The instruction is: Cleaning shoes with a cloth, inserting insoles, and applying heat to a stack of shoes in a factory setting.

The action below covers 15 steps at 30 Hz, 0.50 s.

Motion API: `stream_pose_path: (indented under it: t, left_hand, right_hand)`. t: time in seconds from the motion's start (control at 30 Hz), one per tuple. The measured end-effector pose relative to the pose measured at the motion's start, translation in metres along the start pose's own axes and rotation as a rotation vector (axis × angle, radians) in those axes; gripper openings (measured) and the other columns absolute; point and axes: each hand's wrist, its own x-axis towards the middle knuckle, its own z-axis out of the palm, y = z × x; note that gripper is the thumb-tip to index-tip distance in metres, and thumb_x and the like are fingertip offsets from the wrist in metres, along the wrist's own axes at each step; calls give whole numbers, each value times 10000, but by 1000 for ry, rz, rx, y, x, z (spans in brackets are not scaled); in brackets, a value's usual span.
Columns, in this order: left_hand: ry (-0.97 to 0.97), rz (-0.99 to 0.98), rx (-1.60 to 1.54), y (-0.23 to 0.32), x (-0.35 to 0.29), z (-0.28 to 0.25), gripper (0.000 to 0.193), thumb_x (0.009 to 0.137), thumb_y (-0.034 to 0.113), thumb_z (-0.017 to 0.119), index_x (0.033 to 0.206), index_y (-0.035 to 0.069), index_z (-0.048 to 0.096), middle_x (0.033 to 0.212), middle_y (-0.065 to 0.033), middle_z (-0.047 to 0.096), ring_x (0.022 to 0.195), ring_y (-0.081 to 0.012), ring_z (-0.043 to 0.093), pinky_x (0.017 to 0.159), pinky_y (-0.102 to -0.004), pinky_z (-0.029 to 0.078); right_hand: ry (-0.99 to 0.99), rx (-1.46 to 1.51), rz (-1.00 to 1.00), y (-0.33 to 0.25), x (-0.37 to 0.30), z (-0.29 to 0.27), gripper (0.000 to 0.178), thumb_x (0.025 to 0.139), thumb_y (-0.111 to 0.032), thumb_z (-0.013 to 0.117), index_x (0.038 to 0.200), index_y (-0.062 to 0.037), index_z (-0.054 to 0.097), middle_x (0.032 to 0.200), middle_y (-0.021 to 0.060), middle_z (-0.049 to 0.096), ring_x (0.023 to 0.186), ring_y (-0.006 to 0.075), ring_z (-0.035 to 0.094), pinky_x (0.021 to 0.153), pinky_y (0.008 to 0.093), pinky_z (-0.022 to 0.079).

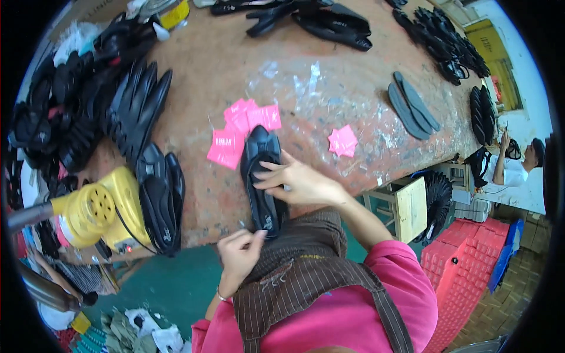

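A black flat shoe (263, 203) lies at the table's near edge, toe pointing away from me, with a pale mark on its insole at the heel. Fingers of my right hand (297, 181) are stretched apart over the shoe's opening, their tips reaching its inside. My left hand (240, 254) is closed at the heel end, thumb against the heel rim; its other fingertips are partly hidden. Just past the toe lie several pink tags (226, 145), overlapping one another. A pair of black shoes (159, 203) stands to the left.
A yellow blower-like machine (97, 209) sits at the left edge near piled black shoes (126, 106). Farther right are a small pink tag pile (342, 141) and grey insoles (412, 109). More shoes (332, 23) line the far side. Red boxes (465, 259) and another person (518, 170) are at right.
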Motion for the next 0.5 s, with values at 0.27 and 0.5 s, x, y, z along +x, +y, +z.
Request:
stream_pose_path:
  t: [0.27,0.5]
  left_hand:
    - [-257,-217,498,3,63,10,268,853,217,674,986,10,567,739,-224,644,706,-456,634,640,-534,488]
    - [371,47,587,30,84,-88,157,928,102,590,957,-52,589,799,-254,577,709,-429,550,646,-446,439]
  right_hand:
    - [1075,185,541,116,45,-222,332,885,-154,601,1176,3,633,1076,177,693,1026,300,669,863,401,536]
    - [1292,1370,521,206,101,-301,521,951,-294,615,1311,24,413,1348,271,457,1213,406,529,977,556,491]
